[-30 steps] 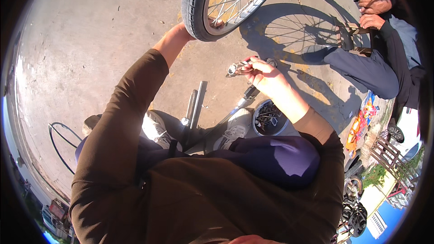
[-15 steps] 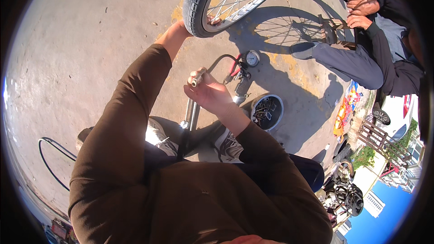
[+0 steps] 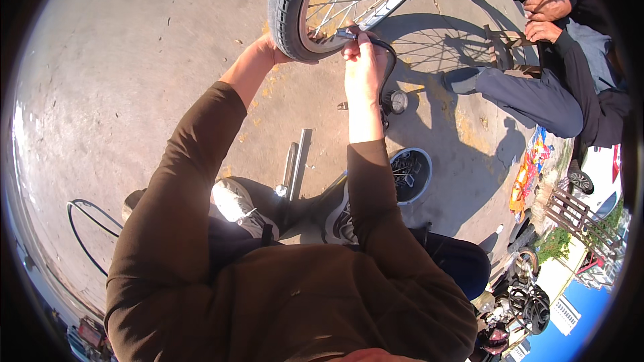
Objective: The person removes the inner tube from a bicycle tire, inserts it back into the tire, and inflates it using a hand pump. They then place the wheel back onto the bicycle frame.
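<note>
The top edge of the head view cuts off the wheel [image 3: 290,17], so only its low part shows. The left grip [image 3: 274,51] is curled around the low left side of the wheel, which hides much of it. A few fingertips [image 3: 310,32] peek out by the spokes. The right grip [image 3: 364,67], just right of the left one, is pinched small on the pump head [image 3: 346,33]. Its tip is close to the wheel, but I can't tell if they touch.

The black hose [image 3: 390,60] bends around the right side of the right grip. Below right of that grip is a gauge [image 3: 398,101]. Farther below is a bucket [image 3: 422,177], partly covered by the right sleeve [image 3: 372,181]; the little bits inside are hard to make out.

Open ground [image 3: 134,60] spreads wide to the left of the left grip. Right of the right grip there is less room, with another person's shoe [image 3: 461,82] near the wheel's shadow. A metal bar [image 3: 301,161] is well below both grips.
</note>
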Demonstrator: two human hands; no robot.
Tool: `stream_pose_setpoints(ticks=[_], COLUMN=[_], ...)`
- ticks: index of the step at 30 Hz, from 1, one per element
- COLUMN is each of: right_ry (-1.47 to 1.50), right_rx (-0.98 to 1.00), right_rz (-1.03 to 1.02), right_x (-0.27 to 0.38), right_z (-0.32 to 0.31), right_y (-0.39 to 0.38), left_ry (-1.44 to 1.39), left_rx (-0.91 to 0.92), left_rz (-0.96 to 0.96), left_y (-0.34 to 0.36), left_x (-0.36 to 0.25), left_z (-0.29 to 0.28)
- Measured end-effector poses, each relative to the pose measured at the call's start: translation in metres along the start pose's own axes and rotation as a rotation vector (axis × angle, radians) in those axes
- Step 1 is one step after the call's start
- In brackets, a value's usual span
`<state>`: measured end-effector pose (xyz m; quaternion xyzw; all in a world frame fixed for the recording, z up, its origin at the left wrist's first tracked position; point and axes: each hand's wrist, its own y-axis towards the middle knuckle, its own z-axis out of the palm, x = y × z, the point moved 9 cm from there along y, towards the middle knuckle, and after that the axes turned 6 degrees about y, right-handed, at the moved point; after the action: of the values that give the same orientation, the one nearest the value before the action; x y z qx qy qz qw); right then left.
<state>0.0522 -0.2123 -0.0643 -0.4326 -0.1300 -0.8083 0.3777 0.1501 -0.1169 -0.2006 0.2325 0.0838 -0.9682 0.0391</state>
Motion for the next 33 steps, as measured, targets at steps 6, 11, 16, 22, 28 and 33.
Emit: stream_pose_setpoints(ticks=[6,11,16,22,28,33], right_ry=[-0.255,-0.304,-0.298,-0.651,-0.960,-1.122], right_rx=[-0.011,0.074,0.057,0.063,0.058,-0.113], right_rz=[-0.012,0.000,-0.013,0.055,-0.034,0.104], right_x=[-0.013,-0.015,-0.002,-0.002,-0.002,-0.010], right_z=[-0.028,-0.022,-0.016,-0.014,-0.010,-0.023], right_y=[0.013,0.013,0.022,0.021,0.039,0.044], left_ry=[0.051,-0.047,0.045,-0.010,0.034,-0.095], left_rx=[0.154,0.116,0.048,0.046,-0.033,-0.047], left_rz=[0.018,-0.026,0.043,0.038,0.055,0.082], left_y=[-0.005,-0.004,-0.002,-0.004,-0.004,0.000], left_x=[-0.004,0.005,0.005,0.001,0.000,0.010], left_z=[0.035,0.036,0.036,0.036,0.035,0.029])
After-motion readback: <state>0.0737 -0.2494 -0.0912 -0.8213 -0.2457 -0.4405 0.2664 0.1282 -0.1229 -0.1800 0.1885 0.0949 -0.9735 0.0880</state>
